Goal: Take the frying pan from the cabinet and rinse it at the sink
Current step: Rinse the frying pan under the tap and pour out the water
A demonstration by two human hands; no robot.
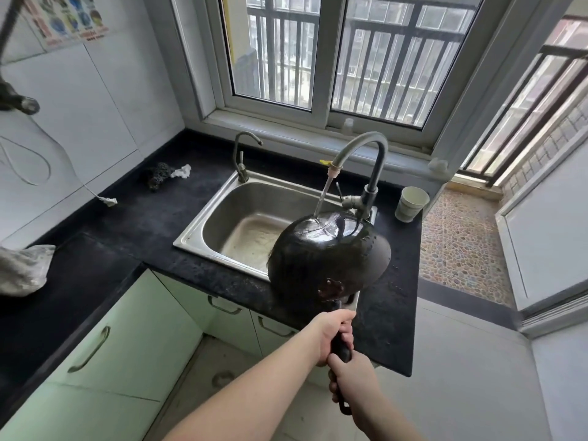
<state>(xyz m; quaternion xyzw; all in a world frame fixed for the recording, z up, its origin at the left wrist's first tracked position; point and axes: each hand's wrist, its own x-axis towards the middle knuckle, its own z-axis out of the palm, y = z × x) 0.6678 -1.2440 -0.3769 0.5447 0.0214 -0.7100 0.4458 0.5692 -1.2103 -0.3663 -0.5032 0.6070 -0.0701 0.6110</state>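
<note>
Black steel, wet and glossy: the frying pan [327, 253] is held upside down over the near right corner of the sink [203, 230], its domed underside facing up. Water from the tall faucet [366, 148] lands on the far part of that underside and sheets off it.

We note both hands on the handle [340, 345]. The left hand [334, 335] wraps it higher up, nearer the pan, fingers curled fully round. The right hand [350, 377] grips lower, close to the handle's end loop, fingers also curled round. Neither hand is spread; both clamp the handle.

Key relation: the handle's long axis runs from the hands away and slightly left, up to the riveted joint, so the pan body lies straight ahead of the grip, beyond the counter edge [381, 313]. The left hand is the nearer one to the pan and, in our judgement, carries most of the turning load.

We judge the rinse of the outside to be under way. Rinsing the inside would call for a roll about the handle axis, keeping the bowl over the basin. Part of the pan overhangs the counter, so runoff may miss the sink. A paper cup [412, 203] stands on the counter just right of the faucet base.
</note>
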